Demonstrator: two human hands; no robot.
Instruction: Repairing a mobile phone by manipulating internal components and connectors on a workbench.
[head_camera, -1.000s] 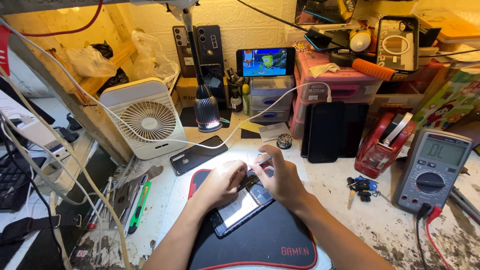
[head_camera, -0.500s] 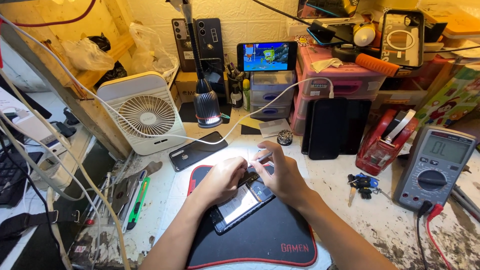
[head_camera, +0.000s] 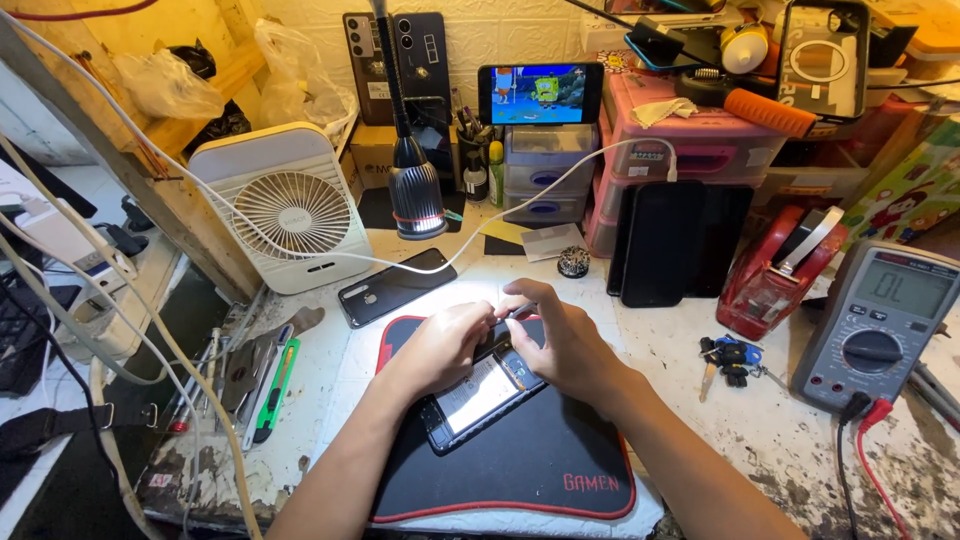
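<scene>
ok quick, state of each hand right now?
Left hand: curled over the top end of the opened phone on the black mat, holding it.
Right hand: fingers partly spread, fingertips on the phone's top end; grip cannot be told.

**Counted on the workbench**

Two hands: left hand (head_camera: 440, 345) and right hand (head_camera: 560, 340), both on one opened phone (head_camera: 478, 392) on one black mat (head_camera: 540, 470). One white fan (head_camera: 290, 210), one gooseneck lamp (head_camera: 416, 195), one multimeter (head_camera: 880, 325), one red tape dispenser (head_camera: 770, 275), one green utility knife (head_camera: 275, 385). One phone playing a cartoon (head_camera: 540, 93), one dark phone lying face down (head_camera: 396, 287).
</scene>
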